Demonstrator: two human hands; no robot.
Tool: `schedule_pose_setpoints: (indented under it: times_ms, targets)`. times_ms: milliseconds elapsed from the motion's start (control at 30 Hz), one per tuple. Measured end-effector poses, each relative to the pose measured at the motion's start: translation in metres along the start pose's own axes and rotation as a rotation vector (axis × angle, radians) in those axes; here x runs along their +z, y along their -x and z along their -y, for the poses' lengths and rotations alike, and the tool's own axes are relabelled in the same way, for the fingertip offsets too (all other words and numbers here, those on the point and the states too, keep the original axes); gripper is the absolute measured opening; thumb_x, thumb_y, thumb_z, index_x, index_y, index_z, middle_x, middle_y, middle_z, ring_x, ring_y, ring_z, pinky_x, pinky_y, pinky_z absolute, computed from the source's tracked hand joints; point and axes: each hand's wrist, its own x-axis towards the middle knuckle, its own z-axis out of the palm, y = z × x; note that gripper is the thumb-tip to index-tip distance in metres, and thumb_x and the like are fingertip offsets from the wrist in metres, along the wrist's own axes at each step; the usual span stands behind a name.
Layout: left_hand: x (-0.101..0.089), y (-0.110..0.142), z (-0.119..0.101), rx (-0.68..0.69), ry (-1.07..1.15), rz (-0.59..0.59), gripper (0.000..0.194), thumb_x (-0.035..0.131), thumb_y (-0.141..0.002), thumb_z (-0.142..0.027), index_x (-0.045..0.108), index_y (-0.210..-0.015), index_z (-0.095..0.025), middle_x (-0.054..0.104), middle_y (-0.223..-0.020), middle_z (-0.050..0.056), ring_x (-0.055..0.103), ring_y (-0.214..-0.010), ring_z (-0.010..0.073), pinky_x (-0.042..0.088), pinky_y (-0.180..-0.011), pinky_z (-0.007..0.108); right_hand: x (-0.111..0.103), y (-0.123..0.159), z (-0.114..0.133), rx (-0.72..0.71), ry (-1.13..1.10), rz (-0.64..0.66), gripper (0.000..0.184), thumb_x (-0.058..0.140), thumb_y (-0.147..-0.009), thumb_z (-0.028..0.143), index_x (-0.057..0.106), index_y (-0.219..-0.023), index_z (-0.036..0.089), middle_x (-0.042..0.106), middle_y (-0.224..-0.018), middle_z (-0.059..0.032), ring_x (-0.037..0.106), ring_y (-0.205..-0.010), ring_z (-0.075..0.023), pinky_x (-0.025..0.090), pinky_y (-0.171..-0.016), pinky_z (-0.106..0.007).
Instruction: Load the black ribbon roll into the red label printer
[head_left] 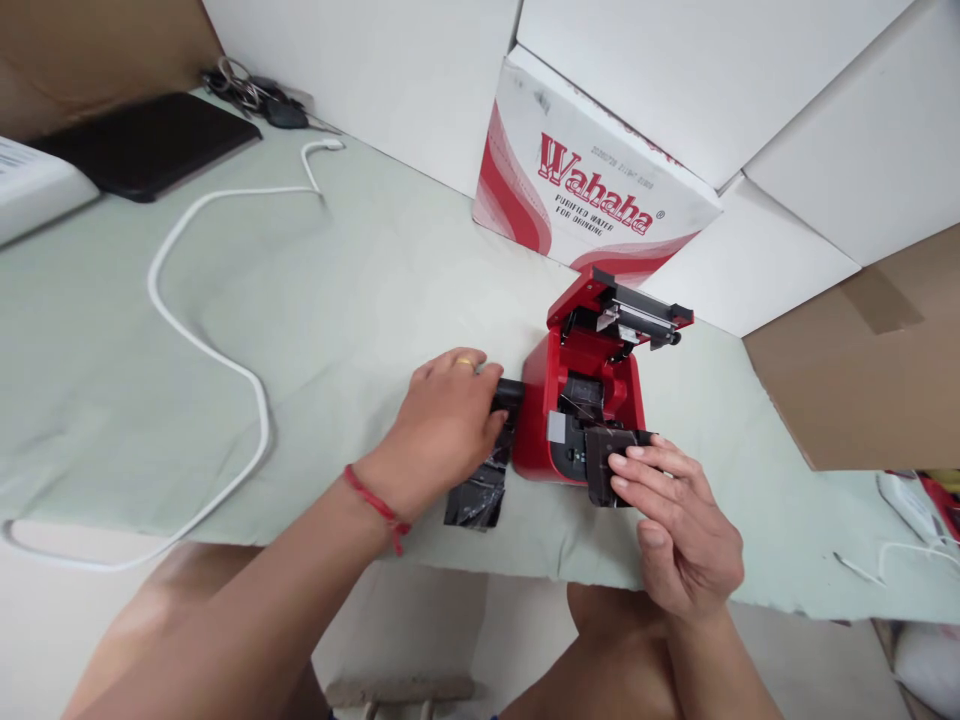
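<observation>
A small red label printer (pixel 536 405) stands on the cloth with its lid (pixel 592 290) tilted up. Inside it lies part of a dark glossy strip (pixel 583 395), and its front end (pixel 606 470) hangs over the printer's front edge. Thumb below and fingers on top, my right hand (pixel 686 530) is closed on that end. Left of the printer, my left hand (pixel 454 415) is curled around a black roll (pixel 508 393); palm and fingers hide much of it. A loose glossy black piece (pixel 476 498) extends from under this hand toward the table's front edge.
Behind the printer stands a red-and-white Wahaha carton (pixel 592 180) against white boxes. A white cable (pixel 217 350) winds across the left side of the green cloth. Keys (pixel 255 95) and a flat black object (pixel 150 145) are at the back left; a brown cardboard box (pixel 862 360) is at right.
</observation>
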Motion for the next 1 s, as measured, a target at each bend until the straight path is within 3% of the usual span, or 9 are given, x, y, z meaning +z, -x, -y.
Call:
schedule_pose_setpoints:
  times_ms: [100, 233, 267, 400, 500, 633, 733, 833, 1000]
  targets:
    - [0.002, -0.001, -0.007, 0.027, -0.203, 0.118, 0.032, 0.058, -0.096, -0.013, 0.072, -0.125, -0.015, 0.067, -0.146, 0.024, 0.060, -0.141, 0.0440, 0.055, -0.110, 0.060, 0.001, -0.001, 0.000, 0.074, -0.069, -0.034, 0.033, 0.054, -0.111, 0.028, 0.082, -0.128, 0.025, 0.087, -0.118, -0.0090, 0.079, -0.117, -0.0314, 0.061, -0.108, -0.064]
    - [-0.004, -0.001, -0.018, -0.018, -0.274, 0.191, 0.035, 0.053, -0.095, -0.005, 0.074, -0.118, -0.020, 0.071, -0.131, 0.019, 0.066, -0.122, 0.0400, 0.059, -0.092, 0.050, -0.005, -0.022, -0.007, 0.206, -0.184, -0.296, 0.033, 0.054, -0.112, 0.025, 0.087, -0.112, 0.027, 0.088, -0.108, -0.0058, 0.080, -0.113, -0.0306, 0.062, -0.106, -0.058]
    - [-0.007, -0.001, -0.019, -0.028, -0.278, 0.193, 0.036, 0.053, -0.094, -0.004, 0.074, -0.118, -0.020, 0.071, -0.126, 0.018, 0.066, -0.118, 0.0392, 0.059, -0.088, 0.049, -0.009, -0.031, -0.010, 0.265, -0.194, -0.293, 0.031, 0.056, -0.112, 0.024, 0.087, -0.109, 0.028, 0.088, -0.106, -0.0048, 0.081, -0.111, -0.0295, 0.062, -0.104, -0.056]
    - [-0.012, -0.002, -0.020, -0.036, -0.270, 0.196, 0.031, 0.054, -0.094, -0.005, 0.072, -0.114, -0.020, 0.071, -0.118, 0.017, 0.066, -0.112, 0.0376, 0.058, -0.077, 0.044, -0.020, -0.073, -0.022, 0.487, -0.081, 0.102, 0.021, 0.069, -0.106, 0.034, 0.087, -0.097, 0.027, 0.088, -0.110, -0.0037, 0.084, -0.103, -0.0256, 0.067, -0.091, -0.041]
    - [-0.012, -0.002, -0.019, -0.030, -0.270, 0.183, 0.029, 0.054, -0.095, -0.006, 0.069, -0.115, -0.021, 0.072, -0.114, 0.014, 0.067, -0.108, 0.0340, 0.057, -0.073, 0.039, -0.017, -0.100, -0.029, 0.435, 0.114, 0.332, 0.021, 0.067, -0.104, 0.034, 0.086, -0.100, 0.027, 0.089, -0.107, -0.0023, 0.083, -0.092, -0.0231, 0.064, -0.079, -0.036]
    - [-0.010, -0.001, -0.018, -0.003, -0.259, 0.133, 0.034, 0.052, -0.093, -0.004, 0.066, -0.117, -0.022, 0.072, -0.107, 0.013, 0.067, -0.102, 0.0325, 0.057, -0.070, 0.038, 0.002, -0.124, -0.036, 0.320, 0.421, 0.668, 0.025, 0.068, -0.096, 0.022, 0.083, -0.115, 0.030, 0.087, -0.100, -0.0020, 0.077, -0.075, -0.0226, 0.050, -0.063, -0.034]
    - [-0.010, 0.000, -0.018, 0.008, -0.243, 0.131, 0.032, 0.050, -0.093, -0.004, 0.067, -0.115, -0.021, 0.071, -0.104, 0.014, 0.066, -0.099, 0.0331, 0.057, -0.070, 0.039, 0.016, -0.134, -0.043, 0.298, 0.530, 0.876, 0.024, 0.074, -0.089, 0.018, 0.081, -0.109, 0.028, 0.085, -0.094, -0.0047, 0.073, -0.072, -0.0244, 0.042, -0.060, -0.034]
    - [-0.012, 0.001, -0.019, -0.002, -0.257, 0.157, 0.031, 0.051, -0.095, -0.004, 0.067, -0.115, -0.022, 0.071, -0.105, 0.013, 0.067, -0.100, 0.0329, 0.056, -0.070, 0.038, 0.024, -0.139, -0.049, 0.313, 0.560, 0.956, 0.016, 0.074, -0.086, 0.017, 0.079, -0.098, 0.027, 0.083, -0.090, -0.0061, 0.071, -0.073, -0.0248, 0.040, -0.061, -0.035]
    - [-0.017, 0.004, -0.020, -0.012, -0.202, 0.167, 0.032, 0.052, -0.097, -0.003, 0.069, -0.115, -0.023, 0.070, -0.109, 0.013, 0.067, -0.107, 0.0340, 0.056, -0.075, 0.040, 0.008, -0.133, -0.040, 0.288, 0.464, 0.812, 0.017, 0.073, -0.087, 0.021, 0.077, -0.102, 0.027, 0.083, -0.093, -0.0047, 0.072, -0.073, -0.0238, 0.046, -0.063, -0.034]
